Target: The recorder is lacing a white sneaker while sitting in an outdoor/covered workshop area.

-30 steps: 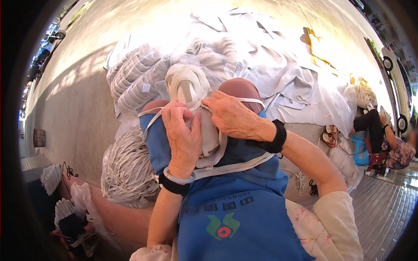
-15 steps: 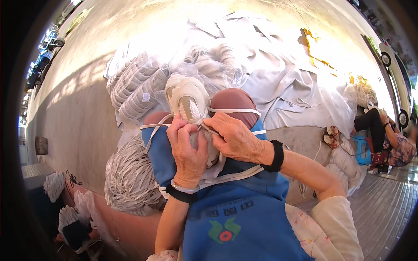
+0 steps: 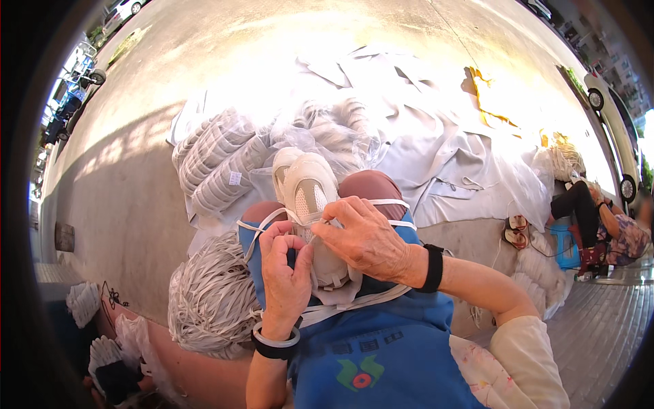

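Note:
A cream shoe upper (image 3: 310, 178) with mesh panels lies across my lap, toe pointing away from me. Another pale shoe upper (image 3: 282, 162) shows partly behind its left side. At the lacing area, my left hand (image 3: 285, 273) is closed with bent fingers, pinching the white shoelace (image 3: 270, 219). My right hand (image 3: 368, 238) comes over the upper from the right, thumb and forefinger pinched on the lace close to the eyelets. Its fingers hide part of the lacing. Beneath the upper is my blue apron (image 3: 392, 334), with white lace lengths lying over it.
A big bundle of white laces (image 3: 208, 296) sits by my left leg. Stacked shoe uppers in plastic (image 3: 221, 160) lie ahead on a pale sheet (image 3: 443, 163). At the far right, another person (image 3: 616, 228) sits near a blue stool (image 3: 564, 245) and red-and-white shoes (image 3: 516, 230).
The view has tilted, so the scene sits lower. My left hand has drawn back toward me from the lacing; the right hand's fingers have curled more over the upper.

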Motion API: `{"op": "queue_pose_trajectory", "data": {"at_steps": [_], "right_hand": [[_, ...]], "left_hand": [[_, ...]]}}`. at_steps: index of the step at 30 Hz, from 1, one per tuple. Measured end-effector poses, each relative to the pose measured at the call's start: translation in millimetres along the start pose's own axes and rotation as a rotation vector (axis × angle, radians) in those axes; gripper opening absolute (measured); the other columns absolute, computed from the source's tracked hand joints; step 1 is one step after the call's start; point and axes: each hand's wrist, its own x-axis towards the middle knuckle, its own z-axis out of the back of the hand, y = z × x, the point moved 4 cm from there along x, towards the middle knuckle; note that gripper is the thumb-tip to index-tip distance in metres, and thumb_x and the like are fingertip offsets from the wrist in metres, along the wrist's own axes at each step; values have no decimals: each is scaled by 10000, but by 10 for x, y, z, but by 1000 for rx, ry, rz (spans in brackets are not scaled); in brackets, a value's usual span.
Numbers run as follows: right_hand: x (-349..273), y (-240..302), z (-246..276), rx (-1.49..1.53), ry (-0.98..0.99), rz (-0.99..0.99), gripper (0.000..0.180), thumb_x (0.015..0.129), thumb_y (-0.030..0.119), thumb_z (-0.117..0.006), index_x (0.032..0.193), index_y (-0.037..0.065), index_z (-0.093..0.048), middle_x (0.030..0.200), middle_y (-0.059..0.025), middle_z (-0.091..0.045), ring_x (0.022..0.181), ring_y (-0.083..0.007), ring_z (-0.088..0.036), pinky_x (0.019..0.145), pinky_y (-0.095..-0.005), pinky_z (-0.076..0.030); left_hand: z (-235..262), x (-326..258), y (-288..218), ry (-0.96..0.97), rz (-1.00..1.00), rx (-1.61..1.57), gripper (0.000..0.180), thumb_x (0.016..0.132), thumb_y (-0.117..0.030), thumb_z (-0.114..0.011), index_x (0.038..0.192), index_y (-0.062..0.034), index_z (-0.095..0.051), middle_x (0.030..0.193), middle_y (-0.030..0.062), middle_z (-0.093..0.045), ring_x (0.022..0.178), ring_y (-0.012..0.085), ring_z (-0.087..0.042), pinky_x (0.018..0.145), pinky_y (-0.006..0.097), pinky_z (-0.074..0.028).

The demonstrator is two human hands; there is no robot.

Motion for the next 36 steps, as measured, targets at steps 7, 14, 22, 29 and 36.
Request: {"op": "queue_pose_trajectory", "data": {"at_steps": [7,14,22,29,36], "right_hand": [[184,57,-82,454,98,-47,93,844,76,-601,911,17,-576,911,-112,-507,867,-305,-530,787,-368,-458],[48,279,-62,635,213,-352,53,855,68,-559,892,41,-533,711,-131,-574,637,-343,-582,574,-425,-455],[175,32,-345,151,49,-354,131,865,164,-587,847,35,-570,769,-159,-638,683,-378,-632,587,-465,-502],[155,-62,-502,6,26,-418,178,865,194,-577,786,34,-576,761,-164,-641,672,-382,-635,589,-474,-509],[169,-60,-535,32,-31,-399,194,850,162,-606,741,20,-533,702,-171,-596,658,-383,-604,579,-468,-475]], "left_hand": [[32,-4,62,-65,-17,-53,456,806,69,-630,1237,10,-494,1262,159,-477,1138,281,-527,954,352,-482],[49,77,-102,-39,-91,202,519,738,77,-607,1236,15,-475,1212,217,-510,1034,407,-577,841,411,-514],[23,137,-34,-98,-136,247,445,780,70,-582,1210,8,-487,1174,220,-517,1046,420,-565,844,435,-504],[108,228,-5,57,-66,276,413,785,29,-602,1190,17,-517,1137,233,-561,1018,414,-574,857,432,-497],[223,375,169,172,62,-51,365,757,69,-577,1121,47,-587,1032,201,-639,942,319,-653,805,370,-521]]}}
